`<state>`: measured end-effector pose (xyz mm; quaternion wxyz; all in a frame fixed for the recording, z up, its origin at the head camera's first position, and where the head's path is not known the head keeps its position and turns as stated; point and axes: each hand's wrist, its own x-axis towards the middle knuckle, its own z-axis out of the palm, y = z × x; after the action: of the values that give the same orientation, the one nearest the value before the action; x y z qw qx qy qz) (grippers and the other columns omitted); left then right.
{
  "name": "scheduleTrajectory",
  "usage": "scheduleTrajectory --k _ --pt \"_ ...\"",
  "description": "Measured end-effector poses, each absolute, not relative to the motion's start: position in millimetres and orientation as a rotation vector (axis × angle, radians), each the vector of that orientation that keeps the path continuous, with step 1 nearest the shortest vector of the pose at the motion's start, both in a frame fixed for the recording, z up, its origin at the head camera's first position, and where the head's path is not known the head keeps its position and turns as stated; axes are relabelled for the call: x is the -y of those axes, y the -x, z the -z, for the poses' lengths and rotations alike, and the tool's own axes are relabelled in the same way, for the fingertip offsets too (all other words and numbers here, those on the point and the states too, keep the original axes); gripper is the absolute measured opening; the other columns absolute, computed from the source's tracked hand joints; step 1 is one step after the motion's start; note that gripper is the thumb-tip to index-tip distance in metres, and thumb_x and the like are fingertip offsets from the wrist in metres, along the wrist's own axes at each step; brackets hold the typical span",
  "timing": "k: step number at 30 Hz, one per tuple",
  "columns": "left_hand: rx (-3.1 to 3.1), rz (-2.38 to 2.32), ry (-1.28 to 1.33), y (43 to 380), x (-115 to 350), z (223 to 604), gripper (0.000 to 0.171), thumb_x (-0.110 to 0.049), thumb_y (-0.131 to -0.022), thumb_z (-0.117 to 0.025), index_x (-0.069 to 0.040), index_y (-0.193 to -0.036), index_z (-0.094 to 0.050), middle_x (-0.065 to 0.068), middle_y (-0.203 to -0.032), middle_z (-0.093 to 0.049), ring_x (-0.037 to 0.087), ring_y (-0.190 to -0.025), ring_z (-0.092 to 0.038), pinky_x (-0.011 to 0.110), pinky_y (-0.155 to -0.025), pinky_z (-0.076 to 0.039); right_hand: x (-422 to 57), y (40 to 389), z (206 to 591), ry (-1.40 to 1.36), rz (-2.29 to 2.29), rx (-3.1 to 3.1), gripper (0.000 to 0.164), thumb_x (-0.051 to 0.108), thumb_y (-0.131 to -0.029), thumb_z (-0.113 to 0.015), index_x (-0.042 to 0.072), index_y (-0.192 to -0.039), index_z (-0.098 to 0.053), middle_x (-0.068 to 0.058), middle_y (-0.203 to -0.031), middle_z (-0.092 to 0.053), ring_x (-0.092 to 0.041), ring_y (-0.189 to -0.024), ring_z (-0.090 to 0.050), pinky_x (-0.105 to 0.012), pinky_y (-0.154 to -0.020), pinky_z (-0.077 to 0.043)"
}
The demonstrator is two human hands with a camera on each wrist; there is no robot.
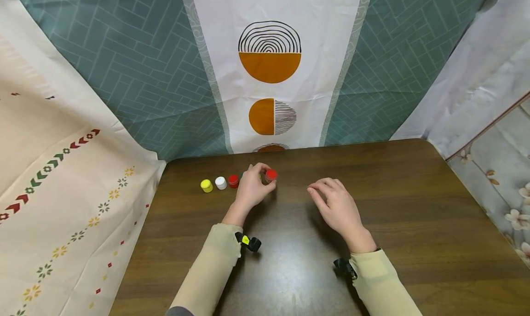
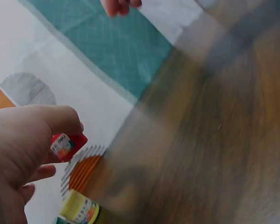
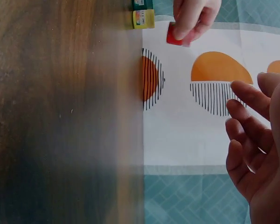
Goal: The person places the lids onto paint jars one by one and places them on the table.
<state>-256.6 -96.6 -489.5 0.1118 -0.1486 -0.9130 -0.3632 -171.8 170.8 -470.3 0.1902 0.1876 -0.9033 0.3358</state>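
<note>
My left hand (image 1: 251,186) pinches a small red-lidded jar (image 1: 271,175) between thumb and fingers. In the left wrist view this red jar (image 2: 66,147) shows a printed label and hangs above the table. Over the right half of the table, my right hand (image 1: 338,206) is raised with loosely bent fingers and holds nothing. Left of the left hand stand a yellow jar (image 1: 206,186), a white jar (image 1: 221,183) and another red jar (image 1: 233,181). The right wrist view shows a yellow jar (image 3: 143,19) beside a dark green jar (image 3: 142,4); the left hand mostly covers these in the head view.
The brown wooden table (image 1: 397,187) reaches back to a patterned cloth (image 1: 281,90) hanging behind it. A cream cloth (image 1: 83,205) with printed motifs hangs along the left edge. Straps with small black devices sit on both wrists.
</note>
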Motion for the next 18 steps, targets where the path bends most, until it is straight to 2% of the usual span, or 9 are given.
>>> scheduleTrajectory --k 2,9,13,18 --pt "2.707 1.002 0.435 264 97 491 0.034 -0.016 -0.087 -0.086 -0.005 -0.113 -0.069 0.006 -0.098 -0.075 0.027 -0.094 -0.071 0.050 -0.126 -0.027 -170 171 471 -0.539 -0.928 2.541 0.022 0.028 -0.107 -0.068 0.011 -0.111 -0.080 -0.003 -0.112 -0.072 -0.027 -0.107 -0.064 -0.048 -0.087 -0.055" --pt "2.805 0.816 0.466 277 100 497 0.036 -0.022 -0.090 -0.088 -0.005 -0.118 -0.072 0.008 -0.111 -0.076 0.027 -0.108 -0.070 0.055 -0.126 -0.026 -168 171 472 -0.594 -0.888 2.561 0.015 0.022 -0.106 -0.070 0.011 -0.109 -0.081 -0.003 -0.114 -0.071 -0.026 -0.106 -0.063 -0.047 -0.086 -0.055" --pt "2.843 0.784 0.424 279 103 501 0.036 -0.021 -0.088 -0.091 -0.005 -0.114 -0.072 0.008 -0.110 -0.076 0.028 -0.109 -0.070 0.052 -0.127 -0.025 -167 171 472 -0.616 -0.879 2.571 0.015 0.022 -0.106 -0.069 0.012 -0.109 -0.081 -0.003 -0.115 -0.072 -0.026 -0.106 -0.063 -0.047 -0.086 -0.055" --pt "2.867 0.776 0.384 279 104 504 0.040 -0.020 -0.086 -0.093 -0.004 -0.117 -0.072 0.011 -0.115 -0.075 0.029 -0.116 -0.068 0.049 -0.128 -0.023 -166 171 472 -0.619 -0.881 2.576 0.015 0.022 -0.106 -0.069 0.013 -0.109 -0.081 -0.002 -0.116 -0.071 -0.025 -0.107 -0.063 -0.046 -0.086 -0.055"
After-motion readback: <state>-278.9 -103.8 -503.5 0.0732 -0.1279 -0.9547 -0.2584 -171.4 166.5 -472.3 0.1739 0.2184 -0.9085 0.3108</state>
